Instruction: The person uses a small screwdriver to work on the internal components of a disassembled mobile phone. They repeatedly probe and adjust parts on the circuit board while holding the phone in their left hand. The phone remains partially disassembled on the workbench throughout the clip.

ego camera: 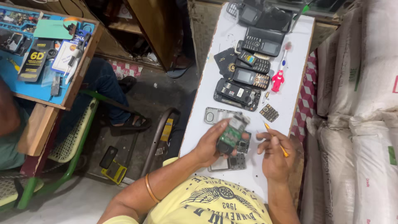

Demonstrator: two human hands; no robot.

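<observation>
You are looking at a row of keypad phones lying up the white table: the nearest dark phone screen (243, 76) is sitting just above the opened handset, a smaller lit, colourful screen (248, 58) is showing beside it, and two greyish blank screens (270, 47) (248, 15) are resting farther up. On the blue bench at your far left, a tall black package (35, 60) with yellow lettering is lying flat, with a white-and-blue card package (63, 56) leaning just beside it. What may be a plain teal packet (53, 29) is lying above them, though the view is too small to be sure.
</observation>
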